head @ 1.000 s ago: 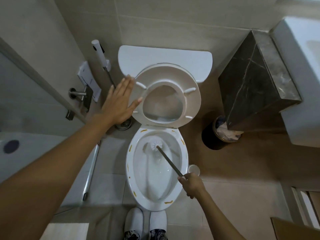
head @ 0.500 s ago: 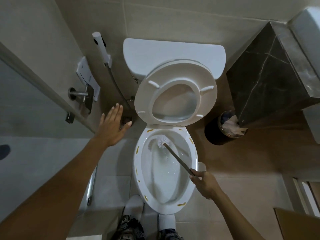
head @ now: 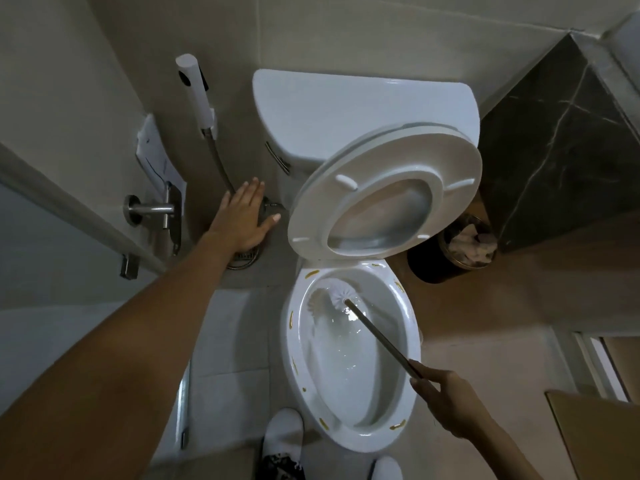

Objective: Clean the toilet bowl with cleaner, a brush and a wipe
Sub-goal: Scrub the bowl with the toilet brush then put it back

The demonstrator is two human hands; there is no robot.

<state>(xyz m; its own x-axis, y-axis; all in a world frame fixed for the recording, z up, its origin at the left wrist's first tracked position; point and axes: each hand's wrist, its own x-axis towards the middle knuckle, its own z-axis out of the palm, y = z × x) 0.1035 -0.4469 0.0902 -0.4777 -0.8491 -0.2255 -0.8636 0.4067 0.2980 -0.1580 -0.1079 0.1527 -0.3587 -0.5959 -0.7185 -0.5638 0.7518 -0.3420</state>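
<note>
The white toilet bowl (head: 408, 337) stands below me with yellowish streaks of cleaner along its rim. Its seat and lid (head: 384, 192) are raised against the tank (head: 346, 109). My right hand (head: 446, 400) grips the dark handle of the toilet brush (head: 341, 294), whose white head rests inside the bowl near the back left wall. My left hand (head: 244, 216) is stretched out flat with straight fingers, left of the raised seat, over the hose coil on the floor, holding nothing. No wipe is in view.
A bidet sprayer (head: 194, 88) with its hose hangs on the wall left of the tank. A metal door handle (head: 152, 213) is further left. A black bin (head: 453, 251) with paper stands right of the bowl under a dark marble counter (head: 561, 147). My white slippers (head: 284, 427) are below.
My left hand has left the raised seat and dropped lower left, toward the hose coil. The brush head stays at the bowl's back left. The view has shifted closer and to the left.
</note>
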